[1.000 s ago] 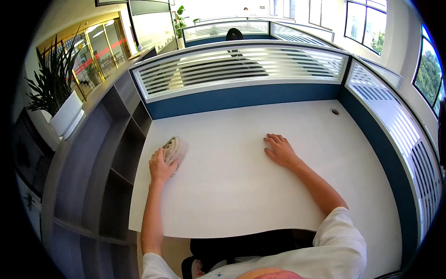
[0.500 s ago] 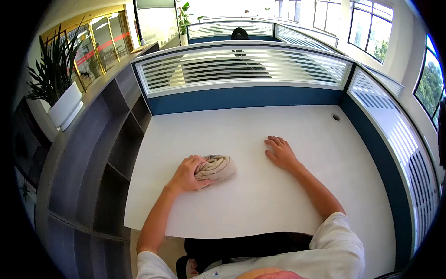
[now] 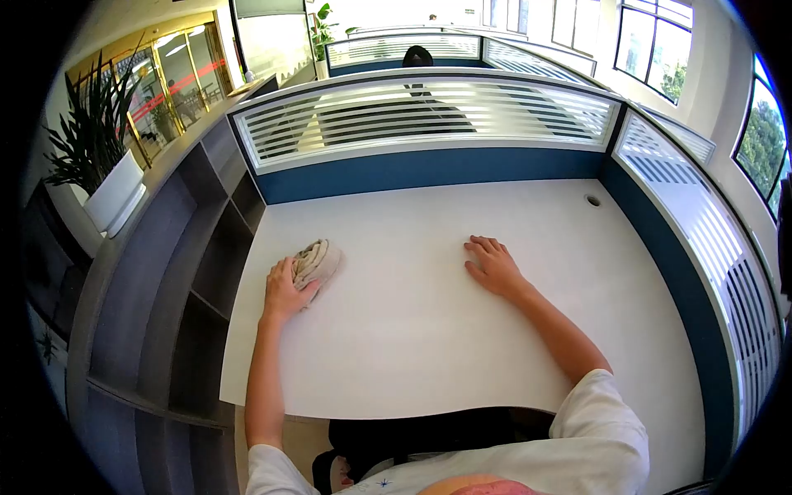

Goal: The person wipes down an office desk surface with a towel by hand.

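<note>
Where the white desk (image 3: 412, 355) nears the shelving on the person's left, one cloth (image 3: 323, 261): beige, folded into a thick bundle, lying on the desktop not far from the left edge.

Left hand (image 3: 285, 292), one: wrapped over the near left side of the cloth, fingers bent and gripping it, thumb laid along its lower side. Forearm reaching forward from a short white sleeve.

Right hand (image 3: 497, 269), one: palm down on the bare desktop, fingers extended and slightly parted, holding nothing. Position well apart from the cloth, toward the middle of the surface. Forearm slanting in from the lower right.

Cable hole (image 3: 592, 200), one: round, rimmed, set in the far right corner of the desktop.

Front partition (image 3: 437, 167), one: blue base below a glass panel with pale horizontal stripes, bordering the far edge. Side partition (image 3: 660, 247), one: similar make, curving in view along the right.

Shelf unit (image 3: 128, 289), one: dark grey, open compartments, beside the desk's left edge. Upon its top, one white pot (image 3: 115, 195) bearing a plant (image 3: 92, 124) with long, pointed dark leaves.

Background, as I see it past the partitions: gold-framed glass doors (image 3: 169, 95) with a red band at left; dark-framed windows (image 3: 654, 48) at right, foliage outside; a second leafy plant (image 3: 322, 35) farther off.
</note>
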A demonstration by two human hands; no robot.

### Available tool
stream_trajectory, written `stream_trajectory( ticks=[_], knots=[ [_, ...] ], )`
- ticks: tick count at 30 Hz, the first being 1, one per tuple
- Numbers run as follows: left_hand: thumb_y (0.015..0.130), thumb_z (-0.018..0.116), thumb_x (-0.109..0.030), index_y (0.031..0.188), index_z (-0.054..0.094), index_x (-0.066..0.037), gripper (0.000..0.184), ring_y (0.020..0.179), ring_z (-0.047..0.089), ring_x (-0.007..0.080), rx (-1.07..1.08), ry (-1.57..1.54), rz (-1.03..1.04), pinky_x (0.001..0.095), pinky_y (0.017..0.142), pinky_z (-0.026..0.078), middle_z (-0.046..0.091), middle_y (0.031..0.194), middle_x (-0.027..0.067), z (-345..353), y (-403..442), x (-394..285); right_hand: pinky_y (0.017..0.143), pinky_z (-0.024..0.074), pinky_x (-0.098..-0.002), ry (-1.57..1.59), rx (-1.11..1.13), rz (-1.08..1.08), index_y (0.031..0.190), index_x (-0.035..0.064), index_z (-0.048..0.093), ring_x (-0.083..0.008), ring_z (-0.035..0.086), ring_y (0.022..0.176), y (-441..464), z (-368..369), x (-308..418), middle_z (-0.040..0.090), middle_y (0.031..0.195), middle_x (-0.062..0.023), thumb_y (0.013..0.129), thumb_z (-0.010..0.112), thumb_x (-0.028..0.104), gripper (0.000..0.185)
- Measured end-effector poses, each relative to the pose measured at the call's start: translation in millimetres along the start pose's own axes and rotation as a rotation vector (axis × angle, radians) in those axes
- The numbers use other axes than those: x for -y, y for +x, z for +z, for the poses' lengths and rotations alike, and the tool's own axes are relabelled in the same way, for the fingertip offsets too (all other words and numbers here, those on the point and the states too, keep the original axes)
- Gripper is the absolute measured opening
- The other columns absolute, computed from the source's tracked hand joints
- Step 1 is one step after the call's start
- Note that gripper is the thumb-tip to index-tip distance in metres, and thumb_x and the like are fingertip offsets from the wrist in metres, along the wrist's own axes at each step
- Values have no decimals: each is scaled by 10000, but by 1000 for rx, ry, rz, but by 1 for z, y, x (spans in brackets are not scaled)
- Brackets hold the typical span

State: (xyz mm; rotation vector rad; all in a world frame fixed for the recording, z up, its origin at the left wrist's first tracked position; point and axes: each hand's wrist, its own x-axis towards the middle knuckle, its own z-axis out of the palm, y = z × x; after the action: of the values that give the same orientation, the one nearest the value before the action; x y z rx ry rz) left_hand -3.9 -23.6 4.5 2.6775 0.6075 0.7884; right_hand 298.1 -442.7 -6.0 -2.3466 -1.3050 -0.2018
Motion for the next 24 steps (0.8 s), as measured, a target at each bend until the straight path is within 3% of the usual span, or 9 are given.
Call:
stream_trajectory(
  ticks=[12, 24],
  knots=[
    [804, 909, -340, 1252, 620, -44, 609, 1172, 623, 399, -105, 71, 185, 508, 1013, 506, 641, 1231, 173, -4, -1, -10, 1272, 350, -518, -8, 9, 9, 1492, 80, 606, -360, 435, 1536, 2, 4, -3, 513, 1639, -165, 1061, 614, 323, 495],
    [714, 960, -321, 1095, 768, -7, 530, 1151, 671, 338, 222, -376, 356, 447, 1028, 531, 713, 1214, 111, 2, -17, -79, 1280, 344, -504, -5, 11, 10, 1505, 79, 602, -351, 427, 1542, 1, 1, -1, 509, 1645, -163, 1073, 612, 322, 496]
  ],
)
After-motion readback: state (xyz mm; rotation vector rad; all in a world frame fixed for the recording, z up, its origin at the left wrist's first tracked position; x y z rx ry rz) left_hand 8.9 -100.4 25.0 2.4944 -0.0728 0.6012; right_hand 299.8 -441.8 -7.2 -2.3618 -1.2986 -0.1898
